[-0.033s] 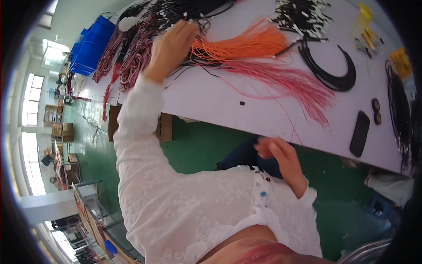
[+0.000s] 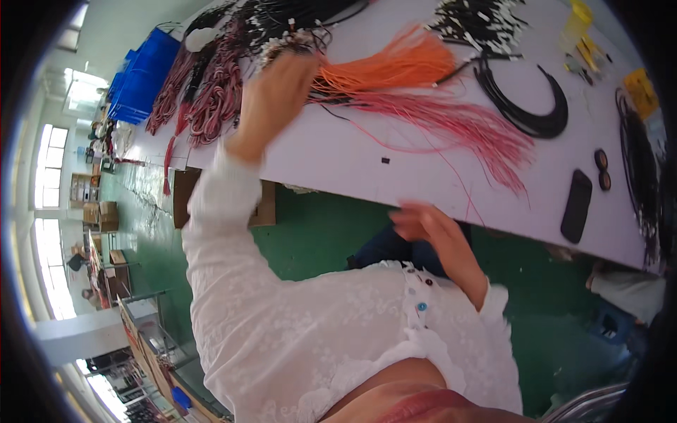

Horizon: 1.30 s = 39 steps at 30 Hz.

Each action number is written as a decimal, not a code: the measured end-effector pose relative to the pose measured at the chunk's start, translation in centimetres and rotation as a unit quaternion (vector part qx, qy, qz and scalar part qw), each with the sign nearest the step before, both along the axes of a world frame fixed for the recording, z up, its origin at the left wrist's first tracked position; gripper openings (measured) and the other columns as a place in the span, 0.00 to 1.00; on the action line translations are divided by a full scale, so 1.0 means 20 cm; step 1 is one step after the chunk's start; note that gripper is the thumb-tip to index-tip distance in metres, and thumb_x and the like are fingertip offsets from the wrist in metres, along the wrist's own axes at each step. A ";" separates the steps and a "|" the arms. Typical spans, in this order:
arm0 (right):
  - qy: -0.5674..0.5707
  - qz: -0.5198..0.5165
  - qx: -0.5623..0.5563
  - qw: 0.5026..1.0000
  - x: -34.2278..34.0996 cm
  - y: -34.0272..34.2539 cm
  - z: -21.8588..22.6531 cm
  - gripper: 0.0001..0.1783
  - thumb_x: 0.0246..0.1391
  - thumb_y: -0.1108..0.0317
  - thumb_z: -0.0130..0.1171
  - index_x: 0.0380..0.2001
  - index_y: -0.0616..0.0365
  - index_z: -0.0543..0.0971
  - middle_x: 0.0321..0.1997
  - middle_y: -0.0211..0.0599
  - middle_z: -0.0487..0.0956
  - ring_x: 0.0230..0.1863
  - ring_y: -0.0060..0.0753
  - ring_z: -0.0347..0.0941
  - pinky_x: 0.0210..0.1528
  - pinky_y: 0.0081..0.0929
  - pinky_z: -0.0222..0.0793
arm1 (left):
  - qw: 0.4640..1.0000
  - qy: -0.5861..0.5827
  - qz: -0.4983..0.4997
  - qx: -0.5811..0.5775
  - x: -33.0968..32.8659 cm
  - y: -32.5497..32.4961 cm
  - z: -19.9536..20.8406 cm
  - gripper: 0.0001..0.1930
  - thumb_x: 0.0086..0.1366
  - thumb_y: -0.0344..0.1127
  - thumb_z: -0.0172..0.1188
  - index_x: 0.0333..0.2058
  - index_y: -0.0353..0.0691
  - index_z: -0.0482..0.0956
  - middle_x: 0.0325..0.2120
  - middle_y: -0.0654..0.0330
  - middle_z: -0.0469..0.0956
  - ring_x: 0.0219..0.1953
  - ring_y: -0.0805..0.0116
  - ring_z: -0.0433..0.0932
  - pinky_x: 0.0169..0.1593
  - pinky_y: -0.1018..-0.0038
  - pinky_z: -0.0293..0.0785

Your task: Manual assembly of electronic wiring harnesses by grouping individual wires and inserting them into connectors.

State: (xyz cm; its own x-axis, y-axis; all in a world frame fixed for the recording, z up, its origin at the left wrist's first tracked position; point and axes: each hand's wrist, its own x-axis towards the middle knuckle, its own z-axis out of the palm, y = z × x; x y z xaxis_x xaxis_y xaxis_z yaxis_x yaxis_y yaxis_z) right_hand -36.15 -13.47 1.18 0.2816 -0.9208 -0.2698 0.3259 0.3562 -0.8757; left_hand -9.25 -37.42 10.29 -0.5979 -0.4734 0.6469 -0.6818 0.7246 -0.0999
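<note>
Left hand point(image 2: 278, 102) over the wire ends, right hand point(image 2: 437, 229) by the near edge

From where I stand, the orange wires point(image 2: 395, 65) lie fanned out on the far half of the counter point(image 2: 310, 158), their loose ends spreading to the right. The pink wires point(image 2: 458, 123) lie just nearer, one strand straying toward the near edge. At the left end of the orange wires is a cluster of small white plugs point(image 2: 293, 41), and the left hand is right at it, back upward, fingers reaching to the far side. The fingertips are hidden, so I cannot tell whether they have hold of anything. The right hand is near the counter's near edge, in front of the body, its fingers loosely bent and partly spread. They are blurred, and I cannot tell whether anything is in them.

To the left of the left hand are coiled dark red and black cables point(image 2: 215, 113), and past those stand blue bins point(image 2: 144, 77). Far to the right is a heap of black wires with white ends point(image 2: 476, 28); nearer than that lies a curved black cable bundle point(image 2: 553, 120). A black phone point(image 2: 577, 206) rests near the right-hand edge, close to a small dark object with two round parts point(image 2: 601, 169). A tiny black piece point(image 2: 386, 161) lies nearer than the pink wires. Below is green floor point(image 2: 317, 233).
</note>
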 end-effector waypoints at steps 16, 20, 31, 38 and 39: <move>-0.316 -0.167 0.218 0.908 0.34 -0.59 -0.23 0.18 0.73 0.61 0.46 0.43 0.66 0.78 0.23 0.22 0.64 0.22 0.19 0.52 0.26 0.21 0.54 | 0.595 0.322 0.138 0.723 0.30 1.63 -0.34 0.06 0.67 0.23 0.62 0.40 0.28 0.83 0.32 0.61 0.85 0.33 0.79 0.78 0.38 0.80 0.75; -0.334 -0.104 -0.028 0.936 0.24 -0.73 -0.06 0.19 0.73 0.59 0.48 0.46 0.64 0.80 0.22 0.19 0.61 0.21 0.15 0.49 0.24 0.17 0.48 | 0.577 0.344 0.108 0.733 0.30 1.58 -0.40 0.06 0.68 0.25 0.62 0.40 0.28 0.83 0.32 0.61 0.85 0.33 0.79 0.78 0.39 0.79 0.75; -0.241 -0.212 -0.079 0.944 -0.03 -0.54 -0.05 0.22 0.73 0.56 0.48 0.52 0.63 0.79 0.26 0.17 0.59 0.24 0.12 0.48 0.24 0.15 0.47 | 0.544 0.269 0.090 0.790 0.25 1.47 -0.65 0.08 0.70 0.28 0.62 0.42 0.28 0.84 0.32 0.63 0.84 0.33 0.80 0.76 0.39 0.79 0.74; -0.227 -0.278 -0.143 0.922 -0.18 -0.44 0.02 0.21 0.73 0.56 0.48 0.50 0.63 0.79 0.25 0.17 0.60 0.24 0.11 0.52 0.25 0.16 0.51 | 0.530 0.218 0.097 0.813 0.22 1.43 -0.81 0.10 0.68 0.31 0.64 0.43 0.31 0.86 0.36 0.60 0.87 0.36 0.78 0.79 0.43 0.78 0.76; -0.212 -0.291 -0.156 0.920 -0.20 -0.42 0.04 0.20 0.73 0.56 0.48 0.49 0.63 0.79 0.24 0.17 0.60 0.24 0.11 0.53 0.25 0.16 0.51 | 0.537 0.212 0.110 0.809 0.20 1.42 -0.83 0.09 0.68 0.31 0.65 0.42 0.31 0.86 0.35 0.59 0.87 0.35 0.77 0.79 0.42 0.78 0.76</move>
